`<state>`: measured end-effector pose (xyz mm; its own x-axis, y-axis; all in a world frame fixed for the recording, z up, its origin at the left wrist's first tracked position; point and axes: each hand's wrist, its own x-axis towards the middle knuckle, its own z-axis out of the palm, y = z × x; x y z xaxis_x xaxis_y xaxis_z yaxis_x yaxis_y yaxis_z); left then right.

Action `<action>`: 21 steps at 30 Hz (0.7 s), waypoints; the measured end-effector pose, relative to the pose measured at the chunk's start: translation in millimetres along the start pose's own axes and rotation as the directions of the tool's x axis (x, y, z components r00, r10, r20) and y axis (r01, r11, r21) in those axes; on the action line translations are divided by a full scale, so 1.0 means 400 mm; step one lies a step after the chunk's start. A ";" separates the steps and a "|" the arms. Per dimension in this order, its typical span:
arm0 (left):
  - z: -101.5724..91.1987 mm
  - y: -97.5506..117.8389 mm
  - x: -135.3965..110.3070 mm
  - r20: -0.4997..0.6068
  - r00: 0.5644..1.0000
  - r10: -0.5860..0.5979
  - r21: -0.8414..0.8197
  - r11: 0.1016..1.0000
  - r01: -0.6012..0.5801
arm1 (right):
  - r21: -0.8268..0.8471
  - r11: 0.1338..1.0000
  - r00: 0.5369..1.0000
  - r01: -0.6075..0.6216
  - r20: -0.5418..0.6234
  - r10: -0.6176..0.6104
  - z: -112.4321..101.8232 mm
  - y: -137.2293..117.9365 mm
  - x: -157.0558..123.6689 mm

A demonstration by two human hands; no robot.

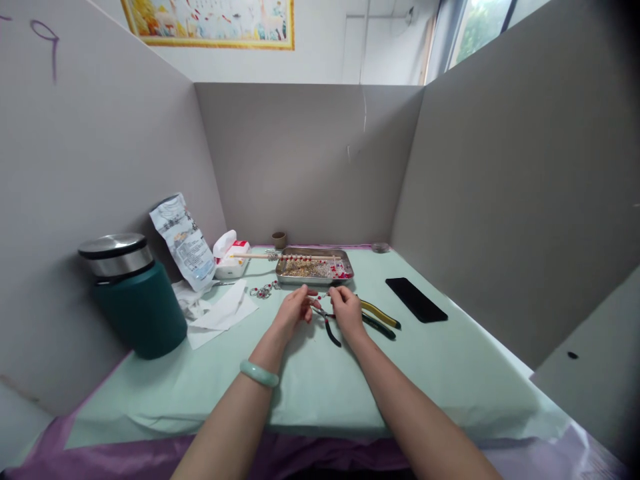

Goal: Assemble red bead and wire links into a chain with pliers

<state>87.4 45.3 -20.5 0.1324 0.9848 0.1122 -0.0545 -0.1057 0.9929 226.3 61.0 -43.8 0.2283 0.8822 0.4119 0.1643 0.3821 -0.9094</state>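
Above the table, my left hand (296, 308) and my right hand (347, 311) face each other with fingertips pinched. A short beaded wire or chain (321, 297) with red beads runs between them, one end in each hand; its fine detail is too small to make out. Under my hands lie small pliers (331, 332) with dark, curved handles, partly hidden by my right hand. Larger pliers (381, 315) with a yellow and a green handle rest just right of that hand. A bundle of beaded chain (265, 291) with red beads lies to the left of my left hand.
Behind my hands is a metal tray (315, 281) of gold and red beads, with a beaded stick (260, 256) across it. A phone (416, 300) lies right; a green flask (140, 310), pouch (184, 240), tissue pack (231, 265) and paper (225, 317) are left. Grey partitions enclose the table.
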 end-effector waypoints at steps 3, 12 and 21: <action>-0.007 0.009 -0.007 0.046 0.999 -0.017 -0.257 0.966 0.028 | 0.023 1.000 1.000 -0.011 -0.004 0.011 0.001 0.001 0.001; -0.021 0.004 -0.002 -0.073 0.997 0.002 -0.384 0.923 -0.030 | -0.017 0.995 0.974 0.102 0.203 -0.096 0.003 -0.011 -0.022; -0.032 -0.011 0.011 -0.081 0.996 -0.036 -0.418 0.909 -0.001 | -0.194 0.916 0.883 0.350 0.395 -0.253 0.002 -0.022 -0.047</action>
<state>75.4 51.8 -24.9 0.0538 0.9959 0.0723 -0.4629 -0.0393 0.8855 219.6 41.2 -43.6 -0.2191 0.7909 0.5714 0.4167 0.6054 -0.6781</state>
